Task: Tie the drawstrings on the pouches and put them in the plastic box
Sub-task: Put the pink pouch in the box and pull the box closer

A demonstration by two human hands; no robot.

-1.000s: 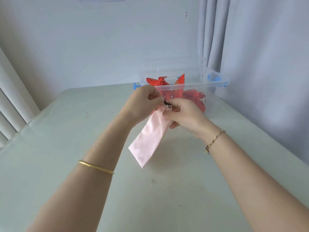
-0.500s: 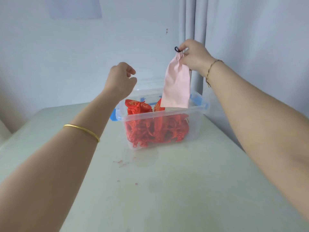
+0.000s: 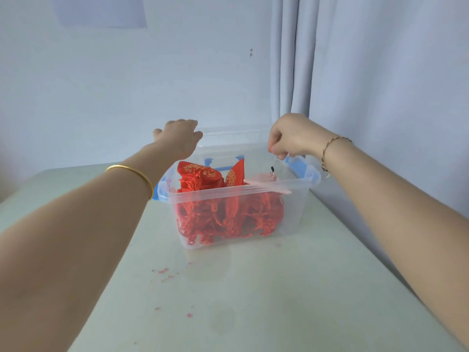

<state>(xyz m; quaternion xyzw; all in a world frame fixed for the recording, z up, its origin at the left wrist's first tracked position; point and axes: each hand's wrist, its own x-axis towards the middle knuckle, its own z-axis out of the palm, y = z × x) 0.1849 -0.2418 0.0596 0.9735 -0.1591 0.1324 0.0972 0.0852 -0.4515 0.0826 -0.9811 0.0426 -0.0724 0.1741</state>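
A gold bangle point(image 3: 130, 172) circles the left wrist. The left hand point(image 3: 179, 138) reaches out above the far left corner of the clear plastic box point(image 3: 228, 193). Its fingers are stretched forward and loose, and it grips nothing. Whether it touches the raised clear lid point(image 3: 236, 134) behind the box cannot be told.

The box stands toward the far edge of the pale green table point(image 3: 253, 301), with blue latches point(image 3: 300, 165) on its ends. A few red specks point(image 3: 165, 271) lie on the table before it. Red drawstring pouches point(image 3: 228, 217) fill most of the box, and two with gold print stick up above the rim on the left side.

The pink pouch point(image 3: 262, 177) lies on top of the red ones in the right half of the box. Its lower edge hangs over the near rim, and its black cord point(image 3: 272, 169) points up at the gathered end.

Just above that end, over the far right corner of the box, hangs the right hand point(image 3: 291, 139). Its fingers are curled in toward the thumb with nothing visible between them, apart from the pouch. A braided cord bracelet point(image 3: 327, 153) sits on the right wrist. A pale grey curtain point(image 3: 291, 59) hangs behind.
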